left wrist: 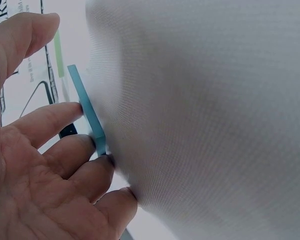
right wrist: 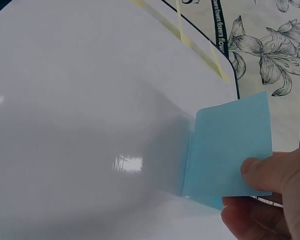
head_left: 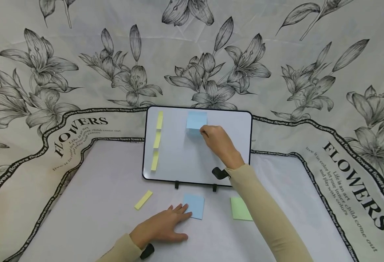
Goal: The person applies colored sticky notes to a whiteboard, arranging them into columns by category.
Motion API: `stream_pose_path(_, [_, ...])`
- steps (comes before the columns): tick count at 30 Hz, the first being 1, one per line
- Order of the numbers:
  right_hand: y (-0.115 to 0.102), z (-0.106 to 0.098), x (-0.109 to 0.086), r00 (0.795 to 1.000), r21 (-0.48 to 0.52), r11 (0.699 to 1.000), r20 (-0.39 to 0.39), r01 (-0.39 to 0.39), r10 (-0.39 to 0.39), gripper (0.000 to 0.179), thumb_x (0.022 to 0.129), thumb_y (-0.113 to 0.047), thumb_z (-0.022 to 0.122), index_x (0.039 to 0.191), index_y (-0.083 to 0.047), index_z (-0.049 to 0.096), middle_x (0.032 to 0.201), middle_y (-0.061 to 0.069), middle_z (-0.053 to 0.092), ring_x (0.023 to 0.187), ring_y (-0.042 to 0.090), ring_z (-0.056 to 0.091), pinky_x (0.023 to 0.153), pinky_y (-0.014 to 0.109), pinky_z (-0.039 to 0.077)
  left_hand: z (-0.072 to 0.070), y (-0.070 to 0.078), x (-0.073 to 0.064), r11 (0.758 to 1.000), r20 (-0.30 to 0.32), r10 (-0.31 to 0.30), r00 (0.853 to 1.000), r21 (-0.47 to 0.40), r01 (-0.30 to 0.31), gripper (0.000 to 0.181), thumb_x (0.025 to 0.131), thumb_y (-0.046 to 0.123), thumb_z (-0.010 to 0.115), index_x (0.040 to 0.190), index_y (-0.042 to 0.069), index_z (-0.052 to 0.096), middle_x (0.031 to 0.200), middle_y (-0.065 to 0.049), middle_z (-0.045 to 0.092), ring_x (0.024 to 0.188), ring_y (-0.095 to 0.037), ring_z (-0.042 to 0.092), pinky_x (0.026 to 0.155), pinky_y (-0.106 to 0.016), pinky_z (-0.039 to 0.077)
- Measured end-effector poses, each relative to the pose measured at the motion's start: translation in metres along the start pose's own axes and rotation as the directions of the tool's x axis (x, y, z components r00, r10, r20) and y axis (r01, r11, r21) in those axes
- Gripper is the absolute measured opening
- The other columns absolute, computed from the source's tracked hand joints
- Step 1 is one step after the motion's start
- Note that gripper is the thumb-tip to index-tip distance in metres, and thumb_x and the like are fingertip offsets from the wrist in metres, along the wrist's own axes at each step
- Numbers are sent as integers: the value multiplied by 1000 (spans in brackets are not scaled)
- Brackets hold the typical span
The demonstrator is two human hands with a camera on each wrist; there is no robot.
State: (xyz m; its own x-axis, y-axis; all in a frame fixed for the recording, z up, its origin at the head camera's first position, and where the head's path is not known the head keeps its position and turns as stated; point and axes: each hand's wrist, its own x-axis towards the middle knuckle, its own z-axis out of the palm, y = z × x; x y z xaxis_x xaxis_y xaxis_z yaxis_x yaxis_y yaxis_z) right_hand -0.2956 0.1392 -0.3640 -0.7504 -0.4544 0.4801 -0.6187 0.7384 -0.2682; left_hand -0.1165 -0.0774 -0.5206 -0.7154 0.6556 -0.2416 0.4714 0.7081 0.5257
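A blue sticky note (head_left: pixel 196 120) is at the upper middle of the whiteboard (head_left: pixel 175 163). My right hand (head_left: pixel 223 145) pinches it near its lower right corner. Seen from the right wrist, the thumb lies on the face of the note (right wrist: pixel 230 150), which stands out from the board at an angle. Down on the table, my left hand (head_left: pixel 162 225) is spread, palm down, and its fingertips touch the edge of a blue sticky note pad (head_left: pixel 196 206). In the left wrist view that pad (left wrist: pixel 87 102) shows edge-on against the fingers.
Three yellow strips (head_left: pixel 157 140) run down the board's left side. Another yellow strip (head_left: pixel 143 200) lies on the table left of the blue pad. A green pad (head_left: pixel 240 209) sits partly behind my right sleeve. Small black feet (head_left: pixel 177 185) hold the board up before a floral cloth (head_left: pixel 129 47).
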Motion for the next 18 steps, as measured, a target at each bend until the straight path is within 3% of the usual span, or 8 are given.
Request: stream_pose_path(18, [2, 6, 3, 1000, -72, 997, -18, 22, -24, 14, 99, 0, 65, 107, 3, 77, 102, 17, 79, 89, 29, 77, 76, 36, 62, -1, 0, 1, 1000, 20, -2, 1000, 14, 1, 72, 92, 56, 70, 153, 22, 52, 165, -8, 37, 154, -29, 36, 123, -54, 32])
